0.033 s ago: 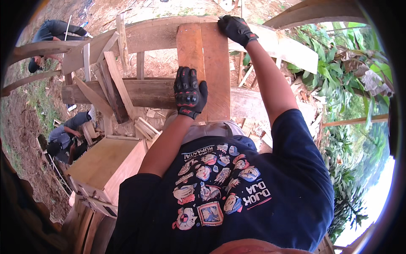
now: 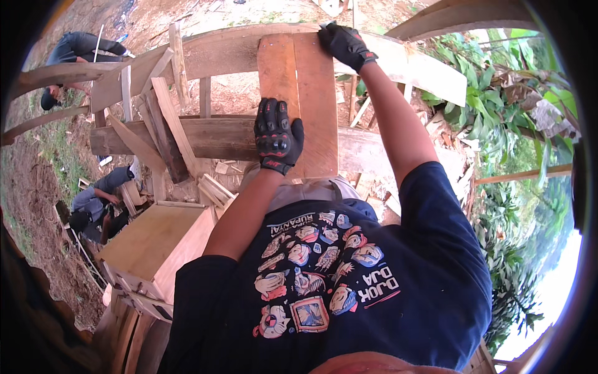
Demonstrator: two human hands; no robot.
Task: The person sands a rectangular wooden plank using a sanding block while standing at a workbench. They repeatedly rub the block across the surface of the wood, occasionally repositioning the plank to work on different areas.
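Two reddish-brown planks, the left plank (image 2: pixel 275 68) and the right plank (image 2: pixel 316 112), lie side by side with a thin seam between them. They rest across a far wooden beam (image 2: pixel 224 53) and a nearer wooden beam (image 2: pixel 218 138). My left hand (image 2: pixel 277 137), in a black glove with red marks, lies flat on the near part of the left plank, fingers stretched out. At the far right corner, my right hand (image 2: pixel 346 47), gloved alike, has its fingers bent over the right plank's edge. Its fingertips are partly hidden.
Several upright and slanting wood pieces (image 2: pixel 167 128) stand between the beams on the left. A plywood box (image 2: pixel 156 240) sits at the lower left. Two people, one crouched (image 2: pixel 99 202) and one farther off (image 2: pixel 81 50), are at the left. Leafy plants (image 2: pixel 492 106) grow on the right.
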